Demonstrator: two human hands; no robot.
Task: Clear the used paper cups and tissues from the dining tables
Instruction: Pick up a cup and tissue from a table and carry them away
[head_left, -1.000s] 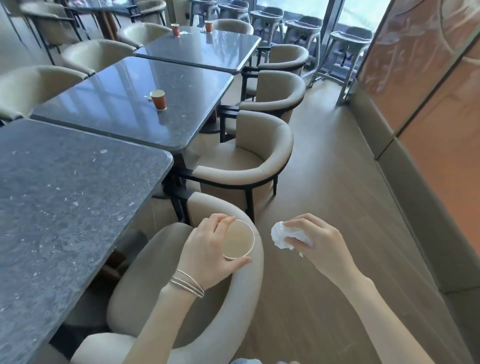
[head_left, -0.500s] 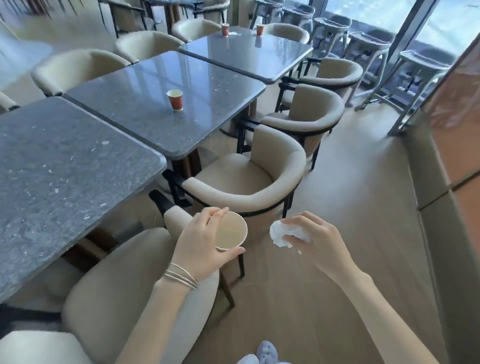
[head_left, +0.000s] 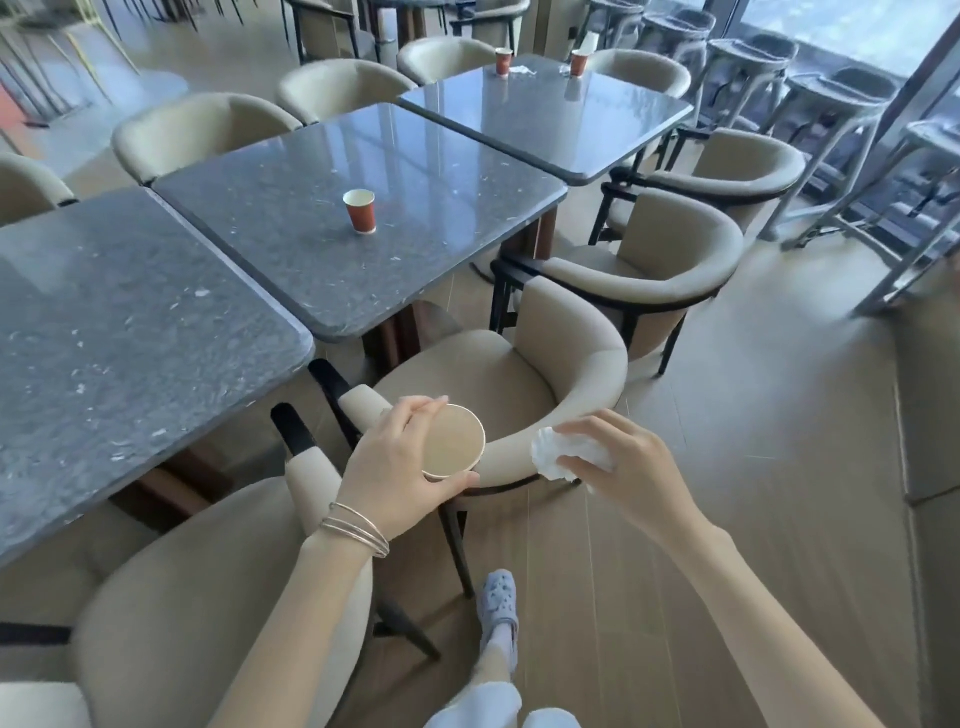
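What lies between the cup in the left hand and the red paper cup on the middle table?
Head view: a beige chair's seat and armrest, then bare grey tabletop up to the red paper cup.

beige armchairs (head_left: 582, 374), grey stools (head_left: 831, 104), wooden floor (head_left: 753, 493)

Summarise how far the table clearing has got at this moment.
Done: the near table shows no cups or tissues. In hand: the left hand holds a cup and the right hand holds a tissue. Left: one cup on the middle table, plus two cups and a tissue on the far table.
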